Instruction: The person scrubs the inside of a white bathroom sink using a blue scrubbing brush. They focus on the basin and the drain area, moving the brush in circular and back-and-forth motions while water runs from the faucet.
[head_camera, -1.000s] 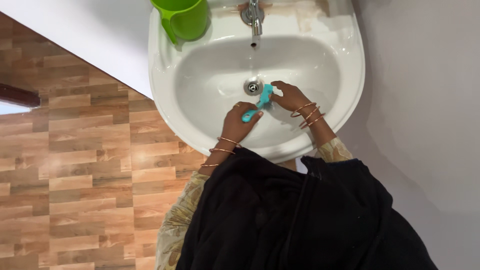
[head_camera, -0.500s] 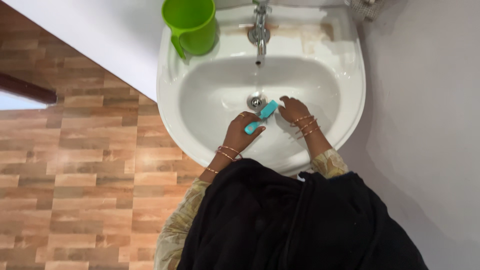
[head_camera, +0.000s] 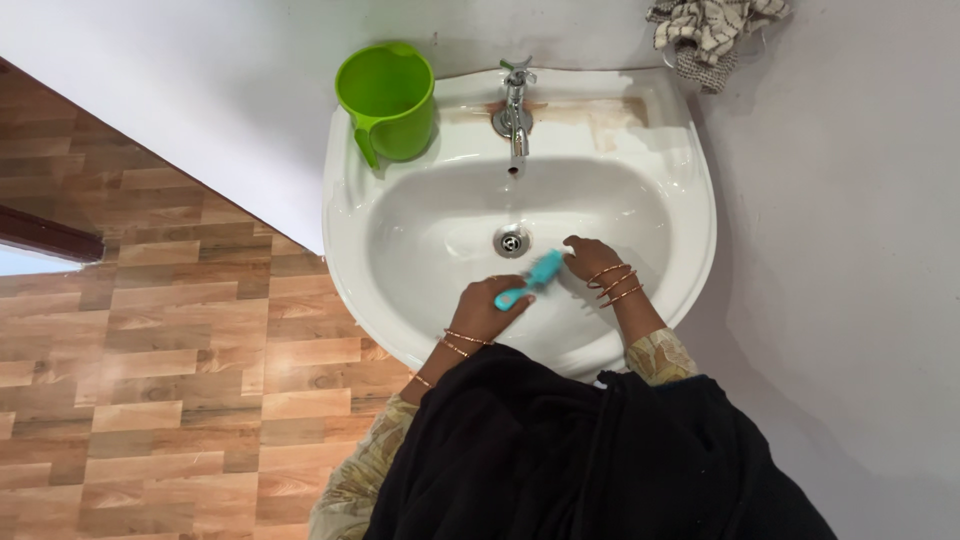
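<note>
The left hand (head_camera: 483, 312) is closed around the handle end of a small turquoise plastic brush (head_camera: 528, 281), gripping it so that the brush slants up and to the right — its head lies just below the round metal drain (head_camera: 511, 240) of the white ceramic washbasin (head_camera: 680, 250). The right hand (head_camera: 590, 258) rests inside the bowl just beside the brush head, fingers loosely bent and spread on the white surface, holding nothing. Thin copper-coloured bangles circle both wrists. A bright green plastic mug with a handle (head_camera: 387, 95) stands on the basin's back left corner, near the chrome tap (head_camera: 514, 110). A crumpled patterned cloth (head_camera: 712, 35) sits against the wall beyond the basin's right corner.
</note>
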